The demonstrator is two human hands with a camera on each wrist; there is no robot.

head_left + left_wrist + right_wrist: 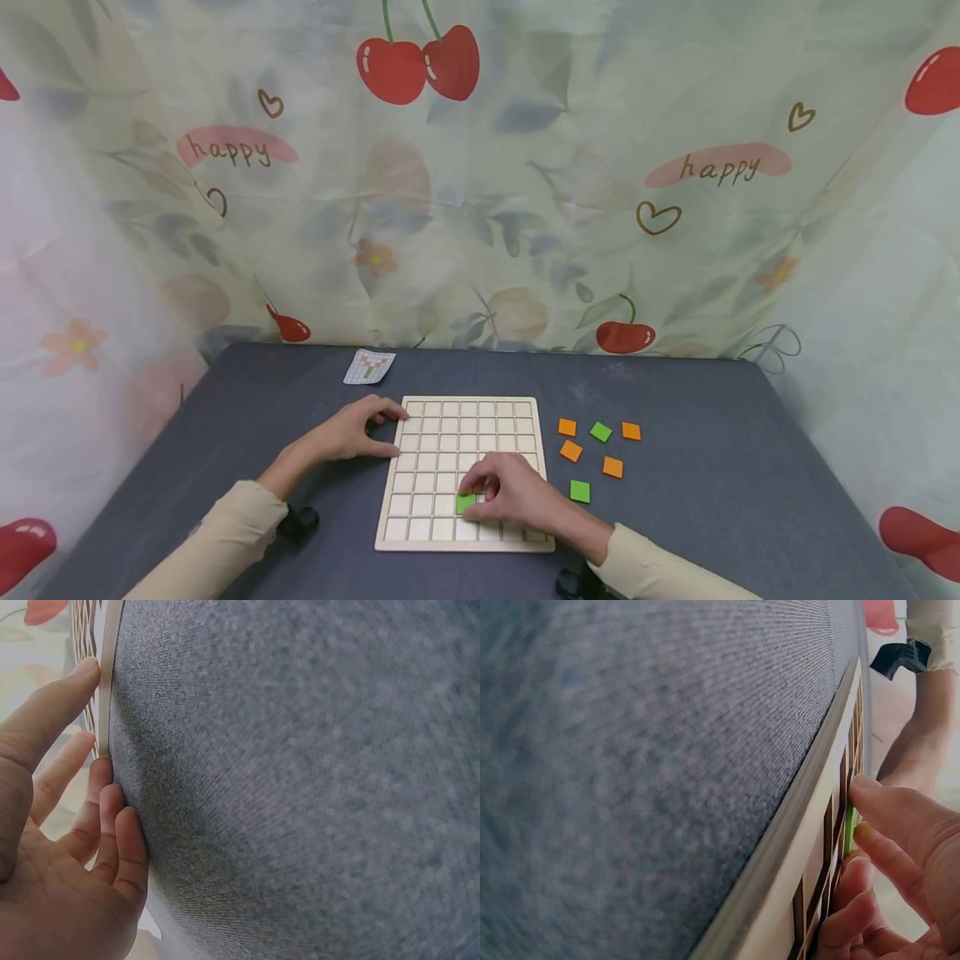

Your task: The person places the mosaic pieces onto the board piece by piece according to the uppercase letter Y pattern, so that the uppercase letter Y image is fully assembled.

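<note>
A pale wooden board [424, 482] with a grid of square cells lies on the dark table. My right hand [517, 493] is over its lower middle, thumb and forefinger pinching a green square tile [466, 504] at a cell. The right wrist view shows the tile's green edge [849, 827] between thumb and finger; whether it sits fully in the cell cannot be told. At the board's left side, my left hand [351, 431] touches the rim with spread thumb and fingers. The left wrist view has the thumb [56, 709] on the rim and the other fingers loosely bent beside it.
Right of the board lie several loose orange tiles [612, 467], a green tile [601, 432] and another green tile [580, 491]. A small card [369, 367] with a coloured grid pattern lies behind the board's left corner. A printed curtain [480, 208] hangs behind the table.
</note>
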